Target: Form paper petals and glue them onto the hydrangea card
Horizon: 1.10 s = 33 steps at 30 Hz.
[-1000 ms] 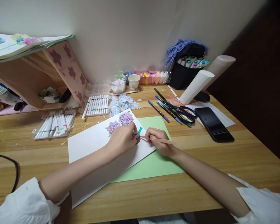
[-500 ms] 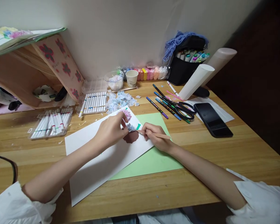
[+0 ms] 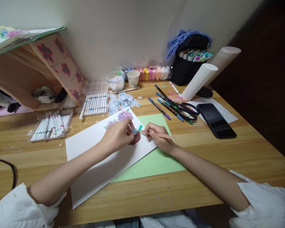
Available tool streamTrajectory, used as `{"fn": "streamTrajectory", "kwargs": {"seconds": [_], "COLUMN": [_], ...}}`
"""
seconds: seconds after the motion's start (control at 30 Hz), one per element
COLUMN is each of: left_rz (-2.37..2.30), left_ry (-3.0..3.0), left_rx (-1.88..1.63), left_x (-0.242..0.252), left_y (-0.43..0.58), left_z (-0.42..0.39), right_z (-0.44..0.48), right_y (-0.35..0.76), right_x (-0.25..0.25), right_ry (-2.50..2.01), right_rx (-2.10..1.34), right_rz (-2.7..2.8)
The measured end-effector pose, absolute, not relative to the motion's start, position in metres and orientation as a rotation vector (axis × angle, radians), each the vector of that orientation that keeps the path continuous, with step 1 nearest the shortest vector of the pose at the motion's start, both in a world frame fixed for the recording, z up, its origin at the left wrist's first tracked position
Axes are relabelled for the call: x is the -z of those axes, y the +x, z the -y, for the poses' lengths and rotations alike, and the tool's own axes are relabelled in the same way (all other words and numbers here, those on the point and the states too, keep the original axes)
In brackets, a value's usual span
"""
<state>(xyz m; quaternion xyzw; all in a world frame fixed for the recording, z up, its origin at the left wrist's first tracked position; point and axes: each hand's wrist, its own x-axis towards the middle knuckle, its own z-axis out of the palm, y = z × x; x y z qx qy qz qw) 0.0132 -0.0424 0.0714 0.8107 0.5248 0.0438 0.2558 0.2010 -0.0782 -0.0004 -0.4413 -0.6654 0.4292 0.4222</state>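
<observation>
My right hand point(image 3: 158, 136) grips a flat wooden craft stick point(image 3: 166, 136), its tip on the blue paper bits point(image 3: 134, 131) of a picture. My left hand point(image 3: 117, 136) is closed in a pinch over the same bits; what its fingertips hold, if anything, is hidden. Under both hands lies a white sheet of paper point(image 3: 90, 164), turned at an angle over a light green sheet point(image 3: 144, 167). The picture has pink-purple clusters of paper scraps point(image 3: 125, 116), green leaf marks point(image 3: 140, 127) and a brown round shape point(image 3: 136, 139), partly covered by my left fingers.
Torn blue paper scraps point(image 3: 122, 102) lie behind the sheet, near a clear bowl point(image 3: 116, 83) and a paper cup point(image 3: 133, 79). Marker cases point(image 3: 51, 125) stand left. Scissors point(image 3: 184, 110), pens point(image 3: 159, 108) and a phone point(image 3: 216, 121) lie right, before a white tube point(image 3: 199, 83).
My left hand has shifted slightly right and down, uncovering more of the pink-purple clusters and covering more of the brown shape. The stick stays in my right hand, nearly in place.
</observation>
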Motion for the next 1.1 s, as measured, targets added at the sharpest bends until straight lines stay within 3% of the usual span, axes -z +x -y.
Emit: {"fn": "streamTrajectory", "kwargs": {"seconds": [0.63, 0.87, 1.1], "left_rz": [-1.447, -1.392, -1.386], "left_ry": [2.234, 2.181, 2.210], "left_rx": [-0.138, 0.030, 0.153], "left_x": [-0.074, -0.067, -0.070], "left_y": [0.019, 0.028, 0.034], "left_z": [0.030, 0.015, 0.011], "right_z": [0.076, 0.080, 0.077], "right_y": [0.200, 0.203, 0.201], "right_x": [0.000, 0.000, -0.001], "right_ry": [-1.037, -1.097, -1.092], "right_rx": [-1.157, -0.903, -1.025], "right_rz": [1.731, 1.652, 1.682]}}
